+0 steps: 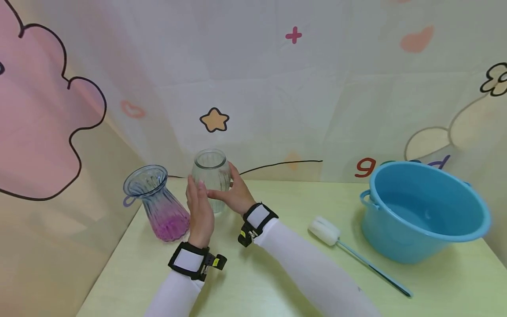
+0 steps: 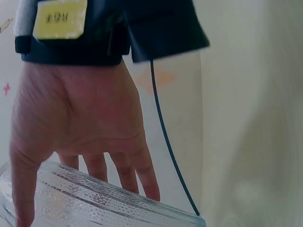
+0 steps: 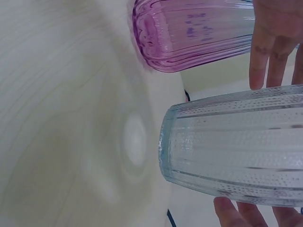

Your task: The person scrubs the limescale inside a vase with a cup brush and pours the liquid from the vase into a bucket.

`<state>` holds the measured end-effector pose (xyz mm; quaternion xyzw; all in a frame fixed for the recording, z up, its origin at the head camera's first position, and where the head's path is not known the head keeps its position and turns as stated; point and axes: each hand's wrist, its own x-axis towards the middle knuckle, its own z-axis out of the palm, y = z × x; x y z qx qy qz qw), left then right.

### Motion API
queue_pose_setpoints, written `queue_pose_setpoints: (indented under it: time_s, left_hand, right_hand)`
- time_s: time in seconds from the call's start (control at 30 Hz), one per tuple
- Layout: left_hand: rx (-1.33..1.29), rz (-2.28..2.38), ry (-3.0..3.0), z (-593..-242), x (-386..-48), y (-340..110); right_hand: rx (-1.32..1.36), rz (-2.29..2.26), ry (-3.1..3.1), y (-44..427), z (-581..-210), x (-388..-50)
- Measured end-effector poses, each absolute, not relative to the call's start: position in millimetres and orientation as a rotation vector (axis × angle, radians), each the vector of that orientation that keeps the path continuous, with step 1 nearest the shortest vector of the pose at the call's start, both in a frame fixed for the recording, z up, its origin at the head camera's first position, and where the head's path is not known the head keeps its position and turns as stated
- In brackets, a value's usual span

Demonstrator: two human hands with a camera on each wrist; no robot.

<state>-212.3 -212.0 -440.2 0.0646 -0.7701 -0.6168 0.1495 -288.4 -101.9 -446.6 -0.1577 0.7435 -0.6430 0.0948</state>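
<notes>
A clear ribbed glass jar (image 1: 211,177) stands upright between my two hands, near the back of the table. Its base appears slightly off the tabletop in the right wrist view, and its wall is dotted with droplets or a bumpy texture. My left hand (image 1: 200,218) holds the jar's left side, thumb at the front and fairly long fingers behind the glass (image 2: 99,198). From the right, my right hand (image 1: 237,193) grips the jar, thumb across the front and fingertips round the far side. Close to the left hand is a glass vase (image 1: 168,215), blue-grey above and pink-purple below.
On the right, a light blue plastic basin (image 1: 396,237) with small side handles stands on the table (image 1: 253,281). A white sponge-headed bottle brush (image 1: 325,231) lies to its left. Behind the table hangs a printed cloth (image 1: 269,110), with a thin dark line along its lower part.
</notes>
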Motion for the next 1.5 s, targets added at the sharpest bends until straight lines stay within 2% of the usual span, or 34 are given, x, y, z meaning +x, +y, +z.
queue_pose_setpoints:
  time_s: [0.33,0.83,1.17,1.5]
  left_hand:
    - [0.067,-1.685,-2.253,-431,-189,-191]
    - [-0.110,-1.704,-2.260,-432,-169,-166]
    - [-0.303,-1.595,-2.354,-444,-168,-154]
    - [-0.313,-1.650,-2.358,-446,-176,-148]
  right_hand:
    - [-0.540,-1.917,2.276,-78,-431,-277]
    - [-0.467,-1.943,2.352,-38,-423,-254]
    - [-0.455,-1.960,2.353,-10,-421,-239]
    - [-0.480,-1.929,2.328,12,-422,-219]
